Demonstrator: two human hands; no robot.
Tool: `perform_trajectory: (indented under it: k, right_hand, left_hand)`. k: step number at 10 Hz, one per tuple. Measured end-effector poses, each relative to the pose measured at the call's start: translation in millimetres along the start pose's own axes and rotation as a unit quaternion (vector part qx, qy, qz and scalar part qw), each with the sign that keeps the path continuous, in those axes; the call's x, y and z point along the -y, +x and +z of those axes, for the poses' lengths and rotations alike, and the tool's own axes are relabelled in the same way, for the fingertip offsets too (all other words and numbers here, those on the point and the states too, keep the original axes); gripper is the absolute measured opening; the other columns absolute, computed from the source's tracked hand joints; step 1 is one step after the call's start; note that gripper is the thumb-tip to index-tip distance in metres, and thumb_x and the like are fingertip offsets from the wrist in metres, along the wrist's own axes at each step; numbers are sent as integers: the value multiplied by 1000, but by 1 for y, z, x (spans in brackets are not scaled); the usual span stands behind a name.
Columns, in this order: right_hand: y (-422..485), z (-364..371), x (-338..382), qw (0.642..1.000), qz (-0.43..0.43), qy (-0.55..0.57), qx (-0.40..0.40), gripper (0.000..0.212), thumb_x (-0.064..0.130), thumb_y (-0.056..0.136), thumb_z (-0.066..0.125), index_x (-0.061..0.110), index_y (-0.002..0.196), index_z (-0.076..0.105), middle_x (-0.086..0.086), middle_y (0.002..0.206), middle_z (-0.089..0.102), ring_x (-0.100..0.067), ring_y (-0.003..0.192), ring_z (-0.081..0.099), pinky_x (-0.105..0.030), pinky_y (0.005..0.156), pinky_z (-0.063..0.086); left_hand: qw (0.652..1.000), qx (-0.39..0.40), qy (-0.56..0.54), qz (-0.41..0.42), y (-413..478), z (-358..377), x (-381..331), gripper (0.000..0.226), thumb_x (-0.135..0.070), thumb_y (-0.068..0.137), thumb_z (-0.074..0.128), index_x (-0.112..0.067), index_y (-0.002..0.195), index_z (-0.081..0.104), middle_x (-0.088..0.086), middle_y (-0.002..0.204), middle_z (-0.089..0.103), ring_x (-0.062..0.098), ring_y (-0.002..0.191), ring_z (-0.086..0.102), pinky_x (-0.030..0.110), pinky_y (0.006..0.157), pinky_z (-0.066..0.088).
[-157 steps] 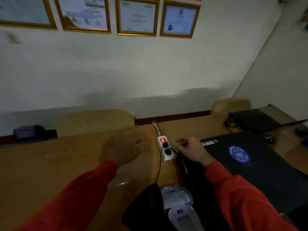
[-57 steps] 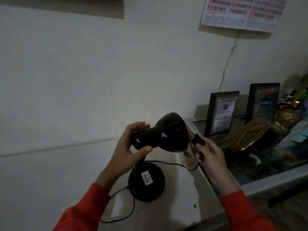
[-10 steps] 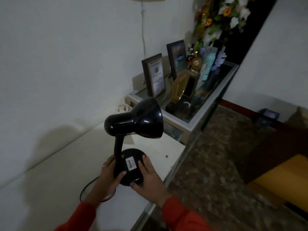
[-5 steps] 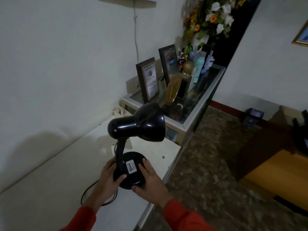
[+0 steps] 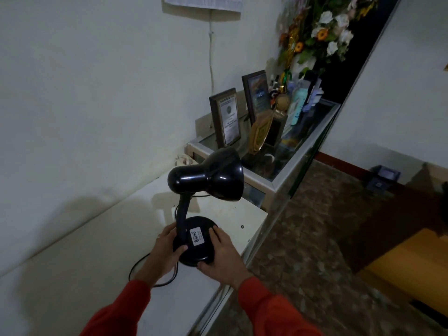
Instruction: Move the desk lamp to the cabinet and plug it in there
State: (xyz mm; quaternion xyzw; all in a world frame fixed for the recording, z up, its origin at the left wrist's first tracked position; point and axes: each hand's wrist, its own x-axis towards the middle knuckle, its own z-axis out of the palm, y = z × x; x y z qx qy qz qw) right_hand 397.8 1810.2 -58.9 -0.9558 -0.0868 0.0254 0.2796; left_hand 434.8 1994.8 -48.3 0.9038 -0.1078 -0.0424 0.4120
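Our left hand and right hand clasp the round base of the black desk lamp, fingers curled on its rim at nine and three o'clock. It stands on the white cabinet, shade aimed toward two o'clock. Its cord loops at seven o'clock. Framed certificates and flowers stand toward one o'clock.

White cabinet top: black desk lamp standing between both hands, its cord looped just behind the left hand.
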Motion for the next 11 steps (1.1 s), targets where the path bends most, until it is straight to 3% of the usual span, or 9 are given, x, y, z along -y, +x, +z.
perform_trajectory:
  k: [2,4,6,7,8,9,10,11]
  right_hand:
    - [-1,-2,2,999,-10,-42,3,95,48,77,62,4,148,17,-15,156,17,-27,144,16,-34,119,22]
    - [2,-4,8,994,-6,-110,0,95,58,75,56,3,145,21,-17,148,29,-30,137,28,-40,111,37]
    - [4,-6,16,995,28,-100,-11,94,60,67,59,9,140,29,-13,135,39,-28,121,44,-36,97,49]
    - [1,-6,21,995,33,-93,-1,93,57,68,59,12,142,26,-12,138,37,-28,125,41,-37,102,45]
    - [-7,-10,27,993,40,-108,14,90,54,74,56,11,145,22,-14,147,31,-31,131,34,-40,107,40]
    - [-19,-11,30,994,61,-87,-2,81,47,74,56,12,142,29,-15,143,39,-30,126,42,-41,104,43]
    - [-43,-19,34,996,82,-34,-33,59,40,77,55,20,131,43,-7,124,52,-23,110,51,-40,95,49]
    - [-69,-25,26,991,107,-36,-69,51,32,86,52,9,130,44,-12,132,48,-29,118,49,-38,100,44]
  left_hand:
    - [1000,-9,4,-7,-1,-2,-4,45,3,74,69,-3,118,60,19,134,51,33,122,49,31,102,34]
    - [1000,-8,6,19,-4,-2,-8,43,5,75,66,-1,117,60,18,133,53,31,121,49,30,100,33]
    - [1000,-4,-2,19,-12,-5,-17,50,-5,73,62,12,119,53,32,121,57,43,113,55,40,98,41]
    - [1000,10,16,23,-13,-8,-14,57,-18,76,57,8,126,49,29,131,51,40,121,50,37,104,36]
    - [997,45,66,10,-14,-10,-12,55,-11,83,61,-2,134,43,21,142,43,34,131,41,40,112,33]
    - [995,31,99,3,-24,-11,-10,60,-13,82,61,-9,138,40,17,140,47,32,129,43,38,111,34]
    - [987,11,157,-6,-46,-10,-15,53,-22,87,56,-10,137,42,20,139,48,33,129,41,39,108,31]
    - [980,-14,197,-17,-66,-5,-27,46,-26,86,54,-10,129,50,18,134,50,35,119,49,40,102,39]
